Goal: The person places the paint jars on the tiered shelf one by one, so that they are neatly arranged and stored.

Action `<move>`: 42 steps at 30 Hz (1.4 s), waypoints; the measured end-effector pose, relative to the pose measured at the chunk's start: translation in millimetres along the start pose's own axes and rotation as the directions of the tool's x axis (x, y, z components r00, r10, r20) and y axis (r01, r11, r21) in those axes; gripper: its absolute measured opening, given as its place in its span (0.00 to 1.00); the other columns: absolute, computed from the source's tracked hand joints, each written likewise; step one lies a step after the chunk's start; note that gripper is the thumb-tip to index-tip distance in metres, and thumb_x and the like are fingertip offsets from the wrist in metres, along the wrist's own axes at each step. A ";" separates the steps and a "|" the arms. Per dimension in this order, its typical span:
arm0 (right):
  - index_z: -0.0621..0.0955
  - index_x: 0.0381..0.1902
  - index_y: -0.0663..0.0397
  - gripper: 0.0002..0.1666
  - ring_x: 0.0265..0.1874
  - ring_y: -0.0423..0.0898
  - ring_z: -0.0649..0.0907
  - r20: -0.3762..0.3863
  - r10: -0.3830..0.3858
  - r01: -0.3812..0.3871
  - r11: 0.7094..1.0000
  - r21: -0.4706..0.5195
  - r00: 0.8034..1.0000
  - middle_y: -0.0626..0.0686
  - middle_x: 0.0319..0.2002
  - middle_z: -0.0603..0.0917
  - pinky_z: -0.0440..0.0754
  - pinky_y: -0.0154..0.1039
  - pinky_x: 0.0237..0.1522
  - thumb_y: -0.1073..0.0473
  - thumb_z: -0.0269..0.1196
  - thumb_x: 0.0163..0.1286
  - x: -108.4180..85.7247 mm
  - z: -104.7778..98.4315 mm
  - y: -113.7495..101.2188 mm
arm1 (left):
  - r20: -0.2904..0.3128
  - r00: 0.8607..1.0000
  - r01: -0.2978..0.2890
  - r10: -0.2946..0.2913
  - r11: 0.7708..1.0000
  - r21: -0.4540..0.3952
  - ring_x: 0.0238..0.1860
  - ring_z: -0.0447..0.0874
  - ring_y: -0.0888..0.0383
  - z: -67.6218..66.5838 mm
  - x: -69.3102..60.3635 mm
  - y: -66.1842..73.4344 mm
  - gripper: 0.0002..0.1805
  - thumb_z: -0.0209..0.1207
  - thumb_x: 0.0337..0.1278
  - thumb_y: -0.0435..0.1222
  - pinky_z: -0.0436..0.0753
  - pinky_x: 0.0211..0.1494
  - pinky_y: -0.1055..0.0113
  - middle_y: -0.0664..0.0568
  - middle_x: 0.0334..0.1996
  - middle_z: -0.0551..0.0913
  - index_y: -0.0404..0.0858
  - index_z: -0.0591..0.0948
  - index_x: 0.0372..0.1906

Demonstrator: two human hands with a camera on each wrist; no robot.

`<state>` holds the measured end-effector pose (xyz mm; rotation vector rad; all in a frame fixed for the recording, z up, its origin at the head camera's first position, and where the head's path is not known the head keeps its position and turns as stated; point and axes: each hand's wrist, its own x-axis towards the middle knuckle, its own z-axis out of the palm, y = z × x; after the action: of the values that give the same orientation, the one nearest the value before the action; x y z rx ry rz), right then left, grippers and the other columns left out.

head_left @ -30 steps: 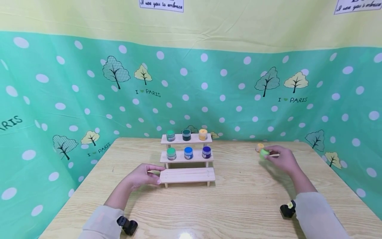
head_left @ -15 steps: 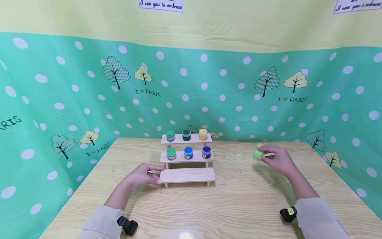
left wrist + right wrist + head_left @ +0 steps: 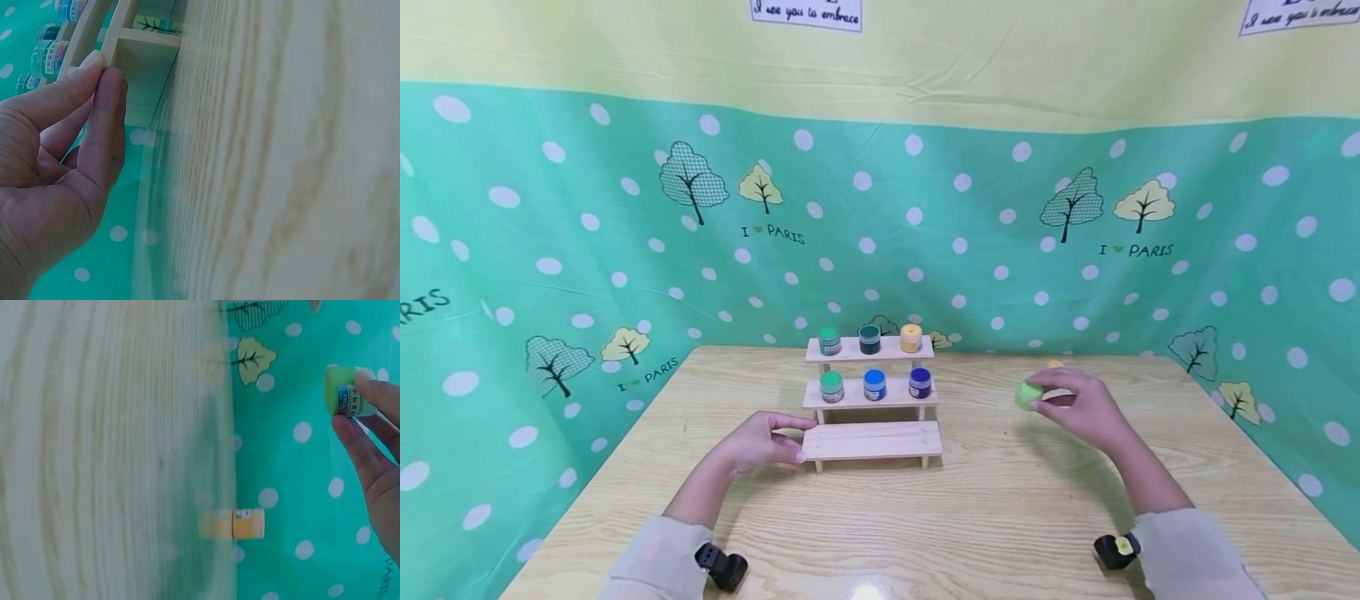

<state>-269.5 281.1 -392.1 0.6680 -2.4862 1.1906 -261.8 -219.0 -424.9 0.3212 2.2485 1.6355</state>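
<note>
My right hand (image 3: 1086,408) pinches a light green paint jar (image 3: 1028,394) between thumb and fingertips, raised above the table right of the stand. In the right wrist view the jar (image 3: 344,392) shows a printed label. With thumb and fingers my left hand (image 3: 760,442) pinches the left end of the lowest shelf of a three-step wooden stand (image 3: 872,440); the left wrist view shows the grip on the shelf edge. No jar stands on that lowest step. The middle step bears a green jar (image 3: 831,387), a blue jar (image 3: 874,384) and a purple jar (image 3: 920,382).
On the top step stand a green jar (image 3: 830,341), a dark green jar (image 3: 869,339) and a yellow-orange jar (image 3: 911,338). An orange jar (image 3: 249,524) stands on the table (image 3: 985,508), mostly behind my right hand. A dotted green curtain (image 3: 970,217) hangs behind.
My right hand has carried the light green jar leftward, away from the orange jar and towards the stand. My left hand has stayed at the lowest shelf.
</note>
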 end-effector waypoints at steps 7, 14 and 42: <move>0.84 0.50 0.61 0.19 0.41 0.52 0.85 0.025 -0.028 0.027 0.999 0.031 0.999 0.58 0.49 0.82 0.85 0.35 0.40 0.68 0.71 0.59 1.2 8.8 -13.6 | -0.005 1.000 0.010 -0.010 1.000 -0.010 0.38 0.86 0.52 0.6 -0.6 0.4 0.31 0.69 0.46 0.22 0.86 0.43 0.59 0.40 0.44 0.84 0.27 0.76 0.61; 0.84 0.49 0.59 0.19 0.41 0.49 0.85 0.045 -0.065 0.061 0.995 0.079 0.997 0.57 0.49 0.82 0.86 0.36 0.39 0.68 0.72 0.58 1.6 17.1 -25.2 | -0.012 1.000 0.019 -0.020 1.000 -0.007 0.38 0.85 0.52 1.1 -0.2 0.4 0.31 0.69 0.46 0.22 0.86 0.43 0.60 0.41 0.44 0.84 0.28 0.76 0.61; 0.85 0.48 0.62 0.21 0.46 0.50 0.84 0.132 -0.258 0.235 0.957 0.170 0.957 0.58 0.48 0.84 0.85 0.36 0.39 0.69 0.73 0.55 20.6 62.7 -71.9 | -0.011 1.000 0.010 -0.011 0.999 -0.040 0.40 0.85 0.52 2.5 -0.5 1.1 0.30 0.67 0.45 0.18 0.86 0.43 0.58 0.33 0.53 0.78 0.26 0.76 0.60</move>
<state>-253.2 186.6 -374.3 1.1154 -2.3567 1.2829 -260.3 -216.7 -424.5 0.2909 2.2188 1.6781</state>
